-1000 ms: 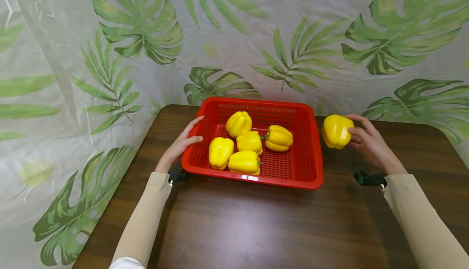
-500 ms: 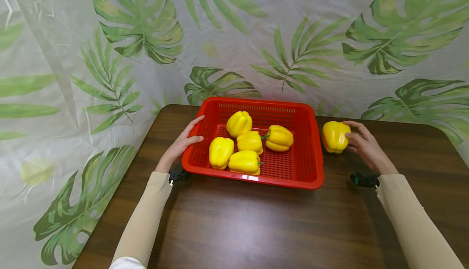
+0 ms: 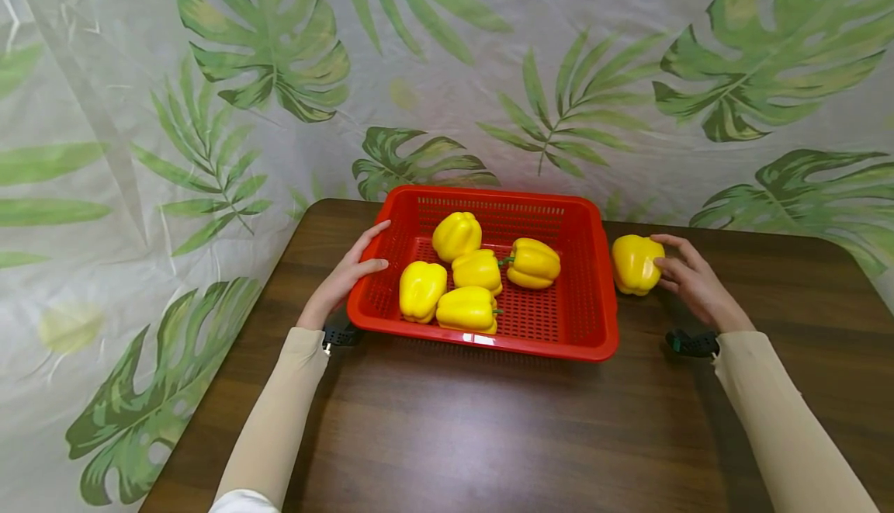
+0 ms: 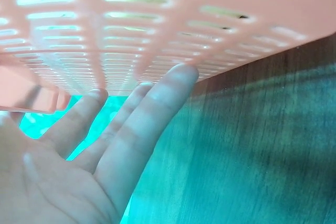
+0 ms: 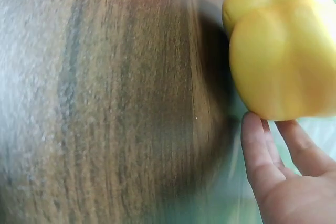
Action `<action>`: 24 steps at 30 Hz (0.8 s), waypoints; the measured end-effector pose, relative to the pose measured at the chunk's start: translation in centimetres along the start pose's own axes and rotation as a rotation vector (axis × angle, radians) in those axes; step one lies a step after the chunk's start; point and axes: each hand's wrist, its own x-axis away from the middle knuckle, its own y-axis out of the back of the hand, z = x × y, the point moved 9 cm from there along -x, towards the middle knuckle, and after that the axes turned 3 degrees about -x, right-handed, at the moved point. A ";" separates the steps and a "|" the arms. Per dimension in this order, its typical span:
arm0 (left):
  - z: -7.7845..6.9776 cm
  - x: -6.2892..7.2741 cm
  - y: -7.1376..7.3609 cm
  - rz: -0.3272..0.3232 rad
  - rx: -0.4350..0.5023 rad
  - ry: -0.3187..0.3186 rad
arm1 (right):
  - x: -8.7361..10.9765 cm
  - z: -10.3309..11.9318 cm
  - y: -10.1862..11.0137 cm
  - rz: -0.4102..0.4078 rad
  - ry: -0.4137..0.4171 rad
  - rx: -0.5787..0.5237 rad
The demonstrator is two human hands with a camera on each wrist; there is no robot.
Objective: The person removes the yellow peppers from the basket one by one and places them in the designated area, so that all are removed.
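A red perforated basket holds several yellow bell peppers. My left hand rests against its left side with fingers spread and fairly straight. From below, the left wrist view shows those fingertips at the slotted wall, which looks pale there. Right of the basket, another yellow bell pepper stands close to the red wall. My right hand holds its right side by the fingertips. In the right wrist view, the thumb and fingers meet the end of this bell pepper, and the palm stays apart from it.
The dark wood-grain table extends in front of the basket and to both sides. Behind it hangs a pale curtain printed with green leaves, close to the table's back edge. A dark band sits at each wrist.
My right hand has lowered the bell pepper and shifted it slightly left, nearer the basket wall. My left hand and the basket have stayed in place.
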 end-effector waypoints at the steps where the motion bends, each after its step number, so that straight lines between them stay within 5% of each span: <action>1: 0.0 0.0 0.0 0.000 -0.001 -0.001 | 0.0 0.0 0.0 0.003 0.000 -0.006; 10: 0.1 0.0 0.1 -0.003 0.006 -0.001 | 0.5 0.1 0.2 0.035 0.014 -0.059; 24: 0.1 -0.1 0.0 0.001 0.005 -0.007 | 0.5 2.5 1.1 -0.038 0.074 -0.073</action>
